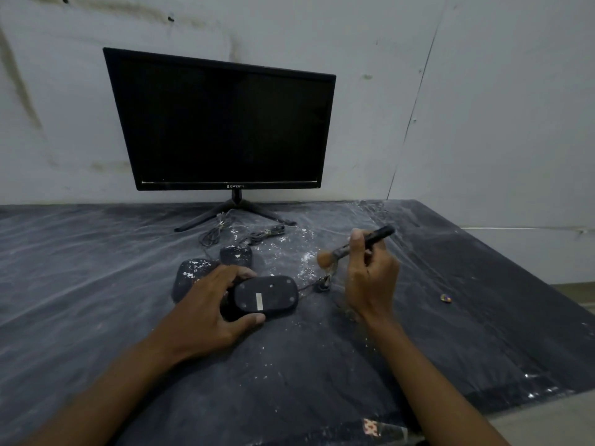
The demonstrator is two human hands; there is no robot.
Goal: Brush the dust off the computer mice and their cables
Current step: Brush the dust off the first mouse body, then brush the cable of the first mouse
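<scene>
My left hand (212, 304) grips a black computer mouse (267, 296) turned bottom side up, its label facing me. The mouse's cable (314, 286) runs right to a small bundle. My right hand (370, 278) holds a brush (357, 244) with a dark handle and tan bristles, raised above the table to the right of the mouse. Two more black mice lie behind my left hand, one dusty with white specks (193, 268) and one further back (236, 254). Their coiled cables (214, 233) lie near the monitor stand.
A black monitor (222, 123) stands on a tripod foot at the back against the wall. The table (96, 284) is covered in dark plastic sheeting with white dust flecks. A small object (446, 297) lies at the right. The table edge runs diagonally at right.
</scene>
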